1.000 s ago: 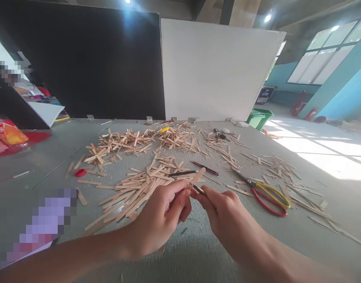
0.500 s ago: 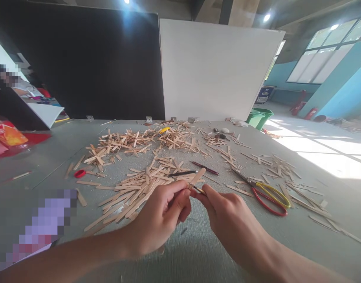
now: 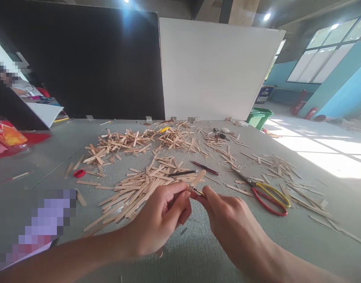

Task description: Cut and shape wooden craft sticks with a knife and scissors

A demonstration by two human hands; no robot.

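My left hand point(image 3: 168, 214) is closed around a wooden craft stick point(image 3: 198, 179), whose rounded end sticks up beyond the fingers. Most of the stick's lower part is hidden in the hand. My right hand point(image 3: 227, 212) grips a slim tool with a thin dark tip and a yellowish handle point(image 3: 200, 192). The tip of this tool lies against the stick near my left fingertips. Just behind the hands is a heap of craft sticks point(image 3: 139, 192), with a black pen point(image 3: 182, 173) lying on its right side. A dark red pen point(image 3: 205, 168) lies farther right.
Scissors point(image 3: 265, 192) with red and yellow handles lie to the right. More stick piles point(image 3: 124, 141) and scraps point(image 3: 282, 167) are spread across the grey table point(image 3: 186, 259). A red ring point(image 3: 79, 173) sits at left. Black point(image 3: 109, 63) and white panels point(image 3: 218, 70) stand at the back.
The hands keep almost the same place and grip. The craft stick's upper end has shifted very slightly downward; the things on the table look unmoved.
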